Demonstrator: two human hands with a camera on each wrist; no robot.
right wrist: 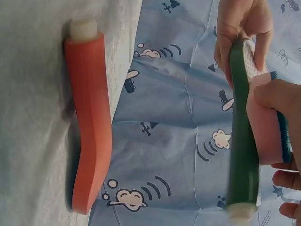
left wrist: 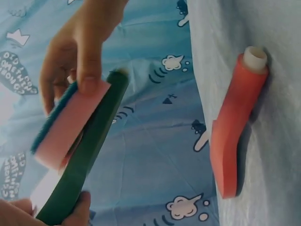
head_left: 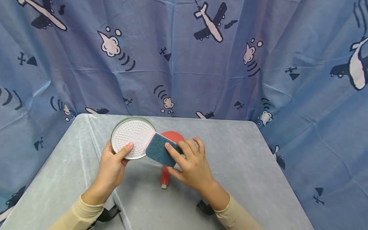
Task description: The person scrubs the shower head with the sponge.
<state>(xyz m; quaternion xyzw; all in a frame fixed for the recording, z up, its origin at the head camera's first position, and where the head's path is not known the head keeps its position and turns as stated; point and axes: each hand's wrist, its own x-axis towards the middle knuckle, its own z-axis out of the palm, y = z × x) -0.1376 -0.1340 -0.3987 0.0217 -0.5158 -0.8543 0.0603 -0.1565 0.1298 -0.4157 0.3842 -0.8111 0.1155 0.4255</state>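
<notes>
My left hand (head_left: 112,164) grips the rim of a green handheld shower head (left wrist: 75,174), its thumb lying on the white nozzle face (head_left: 133,137). The round face is turned up toward the head camera, and its green handle with a pale tip shows in the right wrist view. A two-layer sponge (head_left: 161,150), dark green scourer over pink foam, is pinched by my right hand (head_left: 191,163). The pink side lies against the shower head's face, near the handle end. Below the sponge, a red shower head (right wrist: 91,103) rests on the table, partly hidden in the head view.
A pale grey cloth covers the table (head_left: 241,179), and its back edge meets a blue curtain (head_left: 184,64) printed with planes. Black wrist straps (head_left: 109,214) show by both forearms.
</notes>
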